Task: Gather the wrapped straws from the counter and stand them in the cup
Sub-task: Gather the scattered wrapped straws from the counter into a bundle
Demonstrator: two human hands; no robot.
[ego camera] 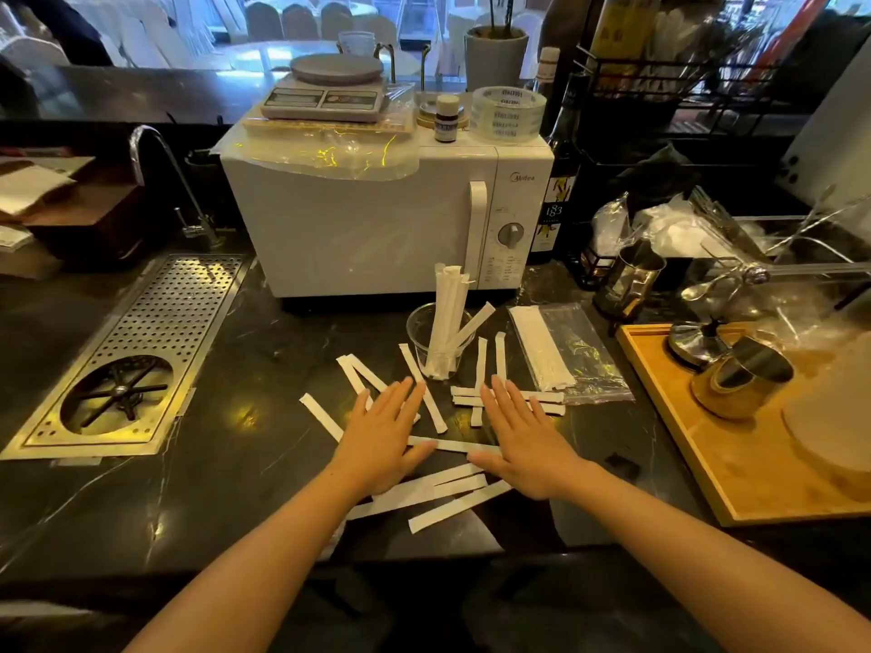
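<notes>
A clear plastic cup (422,332) stands on the dark counter in front of the microwave, with several white wrapped straws (447,313) upright in it. Several more wrapped straws (436,493) lie scattered flat on the counter around and below the cup. My left hand (384,435) lies flat, palm down, fingers apart, over straws left of centre. To its right, my right hand (521,435) rests flat in the same way, covering part of a small pile of straws. Neither hand holds anything.
A white microwave (377,219) stands behind the cup. A plastic bag with straws (561,355) lies right of the cup. A wooden tray (697,454) with metal jugs is at the right. A perforated metal rinser tray (141,351) and tap sit at the left.
</notes>
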